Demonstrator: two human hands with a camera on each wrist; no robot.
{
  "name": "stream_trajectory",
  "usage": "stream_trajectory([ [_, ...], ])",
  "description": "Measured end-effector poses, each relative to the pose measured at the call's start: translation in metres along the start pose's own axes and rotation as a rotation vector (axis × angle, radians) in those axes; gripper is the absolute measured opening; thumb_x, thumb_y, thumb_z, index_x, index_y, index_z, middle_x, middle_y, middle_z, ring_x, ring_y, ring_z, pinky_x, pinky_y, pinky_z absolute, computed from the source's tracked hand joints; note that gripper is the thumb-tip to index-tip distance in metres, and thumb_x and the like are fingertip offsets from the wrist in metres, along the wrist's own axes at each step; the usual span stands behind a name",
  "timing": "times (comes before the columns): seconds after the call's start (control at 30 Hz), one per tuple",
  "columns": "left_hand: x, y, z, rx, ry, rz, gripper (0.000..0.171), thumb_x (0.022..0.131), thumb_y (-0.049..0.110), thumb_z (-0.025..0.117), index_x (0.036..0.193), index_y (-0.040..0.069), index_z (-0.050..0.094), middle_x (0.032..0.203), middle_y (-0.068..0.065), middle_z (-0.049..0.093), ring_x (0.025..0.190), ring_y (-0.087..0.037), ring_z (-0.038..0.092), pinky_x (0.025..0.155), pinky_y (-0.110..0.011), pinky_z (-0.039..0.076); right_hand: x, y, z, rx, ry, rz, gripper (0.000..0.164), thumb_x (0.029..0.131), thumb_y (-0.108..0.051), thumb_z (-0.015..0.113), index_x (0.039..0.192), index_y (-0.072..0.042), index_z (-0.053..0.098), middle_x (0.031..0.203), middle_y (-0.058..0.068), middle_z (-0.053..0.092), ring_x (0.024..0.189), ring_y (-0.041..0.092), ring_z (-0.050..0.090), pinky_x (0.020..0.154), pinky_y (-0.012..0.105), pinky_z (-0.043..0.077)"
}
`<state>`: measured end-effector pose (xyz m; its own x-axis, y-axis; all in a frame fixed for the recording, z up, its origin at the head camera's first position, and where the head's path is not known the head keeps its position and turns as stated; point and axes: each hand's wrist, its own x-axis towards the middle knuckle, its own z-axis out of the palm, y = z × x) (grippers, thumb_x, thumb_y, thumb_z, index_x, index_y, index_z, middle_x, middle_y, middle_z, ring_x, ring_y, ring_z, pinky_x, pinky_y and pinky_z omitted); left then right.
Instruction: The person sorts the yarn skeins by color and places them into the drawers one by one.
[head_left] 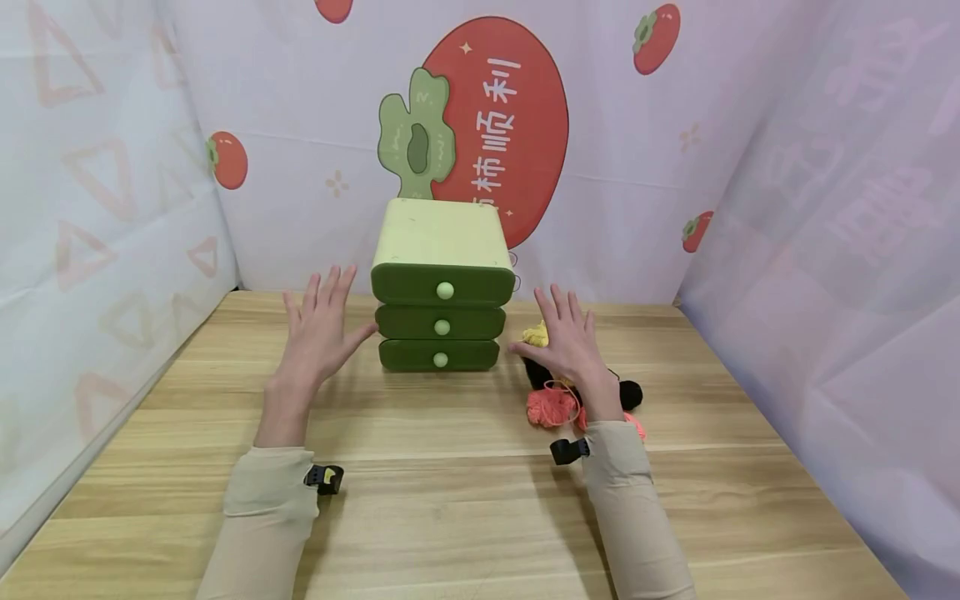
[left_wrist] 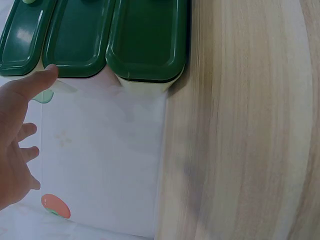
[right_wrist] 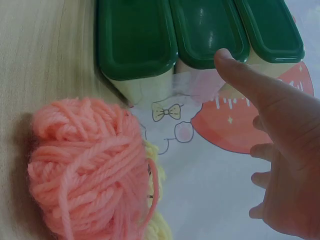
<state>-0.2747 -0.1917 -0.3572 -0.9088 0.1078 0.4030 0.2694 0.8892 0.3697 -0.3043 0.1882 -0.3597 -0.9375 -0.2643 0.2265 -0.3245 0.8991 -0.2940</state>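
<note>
A small three-drawer cabinet (head_left: 442, 232) with a cream body and dark green drawer fronts stands at the back middle of the table, all drawers closed. My left hand (head_left: 317, 337) is raised at its left side, fingers spread and thumb pointing toward the middle drawer. On the opposite side my right hand (head_left: 570, 343) spreads its fingers too, holding nothing, with its thumb near the cabinet's right edge. Beneath the right hand lie balls of yarn: coral yarn (right_wrist: 92, 170), yellow yarn (head_left: 536, 335) and black yarn (head_left: 630, 394), partly hidden by the hand and wrist.
The wooden table (head_left: 450, 508) reaches to a printed cloth backdrop (head_left: 300, 208) close behind the cabinet. Cloth walls (head_left: 825, 250) border the left and right sides. A black strap with a small device (head_left: 325, 479) sits at each wrist.
</note>
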Motion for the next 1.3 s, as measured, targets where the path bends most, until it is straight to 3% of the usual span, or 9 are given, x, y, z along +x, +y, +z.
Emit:
stream_trajectory([
  [0.33, 0.004, 0.007, -0.002, -0.068, 0.131, 0.034, 0.085, 0.095, 0.034, 0.067, 0.161, 0.022, 0.015, 0.163, -0.014, 0.027, 0.148, -0.041, 0.024, 0.120, -0.064, 0.007, 0.003, -0.001, -0.001, -0.009, 0.111, -0.050, 0.100, 0.082, -0.058, 0.073, 0.159, -0.019, 0.022, 0.166, 0.014, 0.015, 0.153, 0.041, 0.004, 0.116, 0.071, 0.004],
  [0.57, 0.005, 0.016, -0.007, -0.070, 0.185, 0.064, 0.083, 0.093, 0.032, 0.069, 0.159, 0.020, 0.020, 0.162, -0.013, 0.029, 0.146, -0.042, 0.028, 0.119, -0.065, 0.010, 0.004, -0.001, -0.001, -0.035, 0.114, -0.050, 0.103, 0.081, -0.063, 0.071, 0.161, -0.022, 0.018, 0.168, 0.012, 0.008, 0.154, 0.039, -0.006, 0.116, 0.071, -0.003],
  [0.77, 0.007, 0.022, -0.010, -0.079, 0.198, 0.109, 0.084, 0.093, 0.031, 0.070, 0.159, 0.020, 0.021, 0.162, -0.012, 0.030, 0.148, -0.036, 0.029, 0.118, -0.065, 0.015, 0.003, -0.005, -0.003, -0.051, 0.128, -0.053, 0.103, 0.083, -0.062, 0.070, 0.161, -0.022, 0.017, 0.168, 0.011, 0.006, 0.154, 0.038, -0.005, 0.117, 0.069, -0.003],
  [0.9, 0.009, 0.025, -0.010, -0.102, 0.195, 0.158, 0.083, 0.092, 0.028, 0.072, 0.159, 0.018, 0.023, 0.162, -0.012, 0.031, 0.149, -0.032, 0.029, 0.118, -0.062, 0.021, 0.004, -0.007, -0.004, -0.027, 0.208, -0.098, 0.096, 0.085, -0.054, 0.072, 0.159, -0.020, 0.022, 0.166, 0.013, 0.015, 0.154, 0.040, 0.005, 0.119, 0.066, 0.007],
  [1.07, 0.010, 0.028, -0.008, -0.128, 0.166, 0.220, 0.085, 0.091, 0.022, 0.073, 0.159, 0.016, 0.023, 0.162, -0.012, 0.030, 0.148, -0.034, 0.031, 0.118, -0.056, 0.027, 0.007, -0.010, -0.003, 0.004, 0.358, -0.205, 0.081, 0.087, -0.038, 0.076, 0.153, -0.011, 0.037, 0.156, 0.019, 0.036, 0.147, 0.041, 0.026, 0.117, 0.059, 0.026],
  [1.3, 0.007, 0.030, -0.002, -0.181, 0.133, 0.203, 0.087, 0.092, 0.019, 0.072, 0.160, 0.015, 0.018, 0.163, -0.014, 0.028, 0.147, -0.036, 0.032, 0.118, -0.054, 0.029, 0.009, -0.019, -0.001, 0.082, 0.504, -0.326, 0.065, 0.089, -0.028, 0.076, 0.144, -0.008, 0.050, 0.140, 0.016, 0.051, 0.131, 0.035, 0.046, 0.110, 0.051, 0.037],
])
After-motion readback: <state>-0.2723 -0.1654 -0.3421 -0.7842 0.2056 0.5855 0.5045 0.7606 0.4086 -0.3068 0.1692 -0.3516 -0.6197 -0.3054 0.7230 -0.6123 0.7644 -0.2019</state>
